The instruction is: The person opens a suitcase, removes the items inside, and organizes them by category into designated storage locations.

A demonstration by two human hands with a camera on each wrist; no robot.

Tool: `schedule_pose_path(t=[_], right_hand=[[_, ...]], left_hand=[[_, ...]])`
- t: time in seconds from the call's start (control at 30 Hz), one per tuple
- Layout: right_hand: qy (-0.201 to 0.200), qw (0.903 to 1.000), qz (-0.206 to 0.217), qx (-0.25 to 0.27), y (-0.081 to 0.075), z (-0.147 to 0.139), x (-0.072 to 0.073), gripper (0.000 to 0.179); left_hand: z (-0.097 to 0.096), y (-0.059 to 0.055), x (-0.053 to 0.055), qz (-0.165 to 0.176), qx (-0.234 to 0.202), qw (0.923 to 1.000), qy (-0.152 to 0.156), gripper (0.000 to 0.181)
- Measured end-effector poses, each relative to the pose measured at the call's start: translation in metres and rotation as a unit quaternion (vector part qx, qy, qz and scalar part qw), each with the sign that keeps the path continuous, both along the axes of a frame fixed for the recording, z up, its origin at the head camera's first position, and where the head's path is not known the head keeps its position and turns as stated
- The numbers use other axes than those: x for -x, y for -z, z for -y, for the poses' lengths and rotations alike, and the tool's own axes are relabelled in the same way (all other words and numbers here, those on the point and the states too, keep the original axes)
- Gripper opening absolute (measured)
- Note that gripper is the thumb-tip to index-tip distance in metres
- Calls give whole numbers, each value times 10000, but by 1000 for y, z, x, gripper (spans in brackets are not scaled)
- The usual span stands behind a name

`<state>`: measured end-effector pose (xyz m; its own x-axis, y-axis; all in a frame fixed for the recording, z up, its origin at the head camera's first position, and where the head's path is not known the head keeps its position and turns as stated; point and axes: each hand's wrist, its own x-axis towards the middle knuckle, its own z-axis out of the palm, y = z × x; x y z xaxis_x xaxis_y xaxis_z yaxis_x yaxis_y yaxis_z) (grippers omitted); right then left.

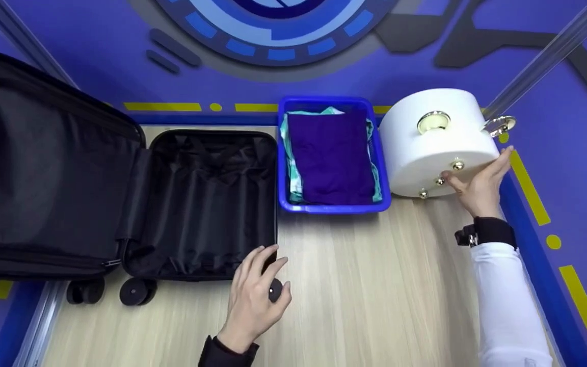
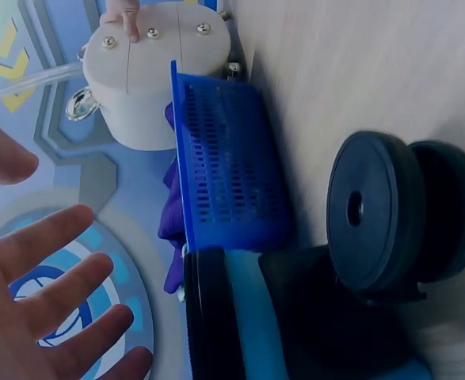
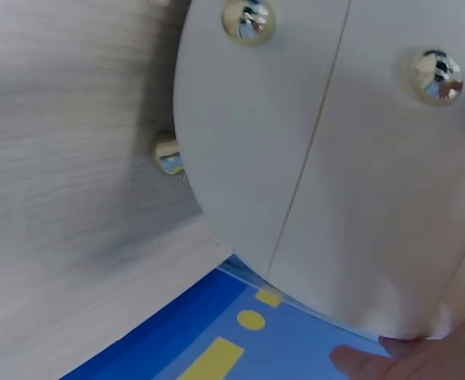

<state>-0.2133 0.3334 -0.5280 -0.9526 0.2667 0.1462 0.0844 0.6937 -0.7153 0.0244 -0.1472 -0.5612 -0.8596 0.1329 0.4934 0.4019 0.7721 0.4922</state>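
A white rounded cabinet (image 1: 431, 148) with gold knobs on its front stands at the right. My right hand (image 1: 482, 188) lies against it, thumb on the front close to the middle knob (image 1: 440, 181) and fingers spread toward the right edge. In the right wrist view, fingertips (image 3: 359, 362) show at the cabinet's rim. My left hand (image 1: 258, 293), fingers apart and holding nothing, hovers near the front right corner of an open black suitcase (image 1: 207, 204). A suitcase wheel (image 2: 367, 214) shows close by in the left wrist view.
A blue basket (image 1: 334, 209) of folded cloth, dark purple (image 1: 329, 158) on top, stands between suitcase and cabinet. The suitcase lid (image 1: 44, 178) leans open at left. Blue panels (image 1: 553, 153) border the wooden surface (image 1: 365, 285) at the back and right.
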Motion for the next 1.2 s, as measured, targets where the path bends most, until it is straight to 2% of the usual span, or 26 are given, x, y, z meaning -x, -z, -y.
schedule_pose_path(t=[0.1,0.23,0.33,0.53,0.77,0.97,1.07,1.2], right_hand=[[-38,9993,-350,-155,8,12,10,141],[119,9968,-720,-334,18,32,23,137],[261,9954,-907,-172,22,45,34,130],[322,9955,-841,299,19,50,45,123],[-3,9981,-535,304,11,41,53,129],[-56,9993,19,358,4,34,51,122],[-178,9986,198,450,4,36,44,115],[-576,9967,294,495,4,54,26,108]], left_hand=[[-1,2,0,-30,2,10000,-44,42],[-3,3,0,38,3,10000,-55,43],[-5,3,0,132,-18,9999,-56,44],[-5,4,1,124,-89,9999,-51,44],[0,5,-2,107,-116,9998,-119,45],[9,5,0,114,-183,9993,-312,44],[21,3,4,56,-164,9980,-606,44],[40,2,11,-19,-135,9937,-1115,46]])
